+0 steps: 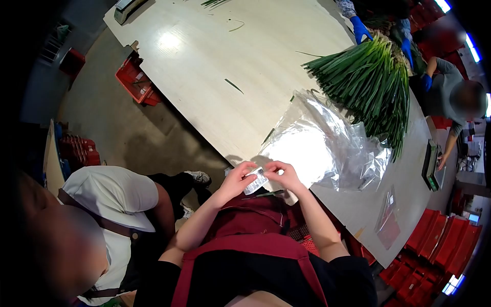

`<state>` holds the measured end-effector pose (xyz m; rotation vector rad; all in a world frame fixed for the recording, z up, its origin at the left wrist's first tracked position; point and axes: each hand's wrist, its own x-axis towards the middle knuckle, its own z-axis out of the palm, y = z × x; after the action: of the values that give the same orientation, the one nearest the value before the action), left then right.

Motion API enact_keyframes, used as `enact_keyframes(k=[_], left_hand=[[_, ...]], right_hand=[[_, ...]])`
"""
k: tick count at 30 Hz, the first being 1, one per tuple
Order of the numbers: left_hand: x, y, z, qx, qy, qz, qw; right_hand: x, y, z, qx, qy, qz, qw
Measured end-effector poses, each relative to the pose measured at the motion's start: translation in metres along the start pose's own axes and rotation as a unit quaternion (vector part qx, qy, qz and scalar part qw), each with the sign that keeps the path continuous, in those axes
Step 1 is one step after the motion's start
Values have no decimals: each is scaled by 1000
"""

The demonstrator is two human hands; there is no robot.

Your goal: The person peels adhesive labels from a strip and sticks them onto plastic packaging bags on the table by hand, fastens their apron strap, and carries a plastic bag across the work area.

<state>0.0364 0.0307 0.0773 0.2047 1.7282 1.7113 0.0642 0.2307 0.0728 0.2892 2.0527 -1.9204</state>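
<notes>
A white printed label [254, 186] is held in front of my apron, close to the table's near edge. My left hand [234, 183] is closed on its left side, thumb on the printed face. At the upper right edge of the label, the fingers of my right hand [285, 176] are pinched together. Just beyond my hands, clear plastic bags [327, 135] lie crumpled and shiny on the pale table [199, 66]. Behind the bags spreads a large bundle of long green leafy stalks [360, 77], like green onions or leeks.
Blue-gloved hands [361, 29] of a person touch the bundle. Another person [450, 89] reaches to a scale-like device [430, 166] at right. A person in a white shirt [110, 194] is close on my left. Red crates [434, 238] stack at lower right; a red crate [135, 79] stands left.
</notes>
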Motion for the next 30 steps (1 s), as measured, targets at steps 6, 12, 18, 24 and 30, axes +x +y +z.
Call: enact_keyframes(k=[6, 12, 18, 24, 30], left_hand=[[3, 12, 3, 95, 32, -43, 994], [14, 18, 8, 231, 18, -29, 972], [17, 15, -6, 237, 25, -40, 970], [18, -2, -11, 226, 64, -2, 972], [20, -3, -8, 227, 44, -14, 973]], right_hand=[[-1, 7, 12, 33, 30, 4, 999], [2, 9, 4, 12, 84, 12, 996], [8, 31, -38, -71, 221, 10, 973], [6, 12, -19, 41, 2, 35, 999], [10, 17, 15, 156, -77, 85, 981]])
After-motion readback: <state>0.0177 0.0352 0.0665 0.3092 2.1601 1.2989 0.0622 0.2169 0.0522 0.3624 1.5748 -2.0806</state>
